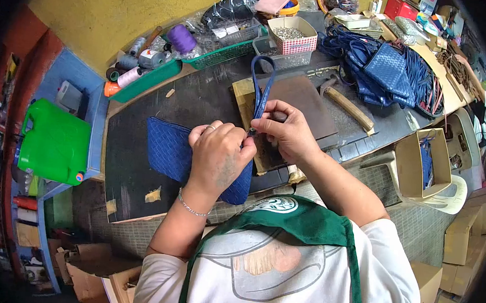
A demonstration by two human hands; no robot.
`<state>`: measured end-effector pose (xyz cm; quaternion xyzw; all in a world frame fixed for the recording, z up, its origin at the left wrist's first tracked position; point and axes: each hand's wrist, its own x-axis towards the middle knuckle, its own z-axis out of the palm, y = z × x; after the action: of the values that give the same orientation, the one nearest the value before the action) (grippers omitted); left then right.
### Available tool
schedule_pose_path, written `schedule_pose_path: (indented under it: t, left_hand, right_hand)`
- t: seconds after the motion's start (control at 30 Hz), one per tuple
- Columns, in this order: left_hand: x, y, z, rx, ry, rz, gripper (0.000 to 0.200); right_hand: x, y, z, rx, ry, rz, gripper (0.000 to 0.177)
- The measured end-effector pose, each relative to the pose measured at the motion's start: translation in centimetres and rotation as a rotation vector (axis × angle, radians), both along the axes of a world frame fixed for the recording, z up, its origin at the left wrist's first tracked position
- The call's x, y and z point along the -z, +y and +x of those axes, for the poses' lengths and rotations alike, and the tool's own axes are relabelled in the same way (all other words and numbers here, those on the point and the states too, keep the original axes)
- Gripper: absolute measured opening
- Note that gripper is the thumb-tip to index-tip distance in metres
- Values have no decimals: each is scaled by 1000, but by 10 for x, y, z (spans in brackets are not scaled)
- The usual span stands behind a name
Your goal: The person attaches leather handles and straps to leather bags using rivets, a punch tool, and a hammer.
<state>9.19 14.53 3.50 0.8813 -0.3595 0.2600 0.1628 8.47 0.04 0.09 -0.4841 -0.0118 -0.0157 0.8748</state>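
My left hand (220,153) is closed on the edge of a blue woven pouch (167,146), which hangs partly over the table's front edge. Thumb and fingers of my right hand (289,133) pinch the lower end of a blue wrist strap (262,91), whose loop stands up above them. Between the two hands sits a small metal fitting (251,132), mostly covered by fingertips. Something dark and rounded (280,117) shows inside my right hand; its kind is hidden. Beneath the hands lies a brown work board (305,102).
A wooden-handled hammer (348,109) rests right of the board. Behind it are piled blue woven pouches and straps (392,72). A checked box of small metal parts (292,35), thread spools (181,38) and green trays (146,81) line the back. A green jug (55,141) stands left.
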Motion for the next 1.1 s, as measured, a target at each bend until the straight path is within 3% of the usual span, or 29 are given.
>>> schedule_pose_path:
  t: [0.3, 0.43, 0.5, 0.57, 0.63, 0.73, 0.87, 0.93, 0.97, 1.03, 1.1]
  left_hand:
    - [0, -11, 1, 59, 24, 15, 10]
    - [-8, -31, 1, 132, -7, 67, 9]
    - [-13, -47, -3, 161, -10, 105, 9]
    - [-15, -66, -7, 164, 14, 111, 10]
    - [-22, -83, -10, 189, 122, 90, 15]
    - [-29, -109, -13, 318, 161, 124, 22]
    - [-30, -160, -21, 378, 165, 138, 21]
    - [-34, -192, -25, 403, 273, 120, 21]
    - [-35, -210, -26, 432, 379, 95, 21]
    - [-29, -247, -27, 466, 473, 48, 21]
    - [-9, -283, -23, 701, 542, -82, 21]
  right_hand:
    - [10, -11, -5, 37, -55, -111, 18]
    - [13, -32, -19, -96, 60, -179, 16]
    - [30, -39, -23, -39, -29, -104, 13]
    - [11, -54, -34, 82, -31, -112, 11]
    - [-11, -78, -47, 261, -31, -293, 12]
    - [-13, -125, -52, 359, -82, -98, 11]
    - [-7, -180, -63, 343, -70, -92, 10]
    - [-7, -210, -76, 293, -24, -280, 22]
    - [6, -226, -80, 244, -204, -261, 38]
    - [11, -256, -102, 241, -58, -248, 38]
    - [11, -289, -123, 369, -2, -418, 27]
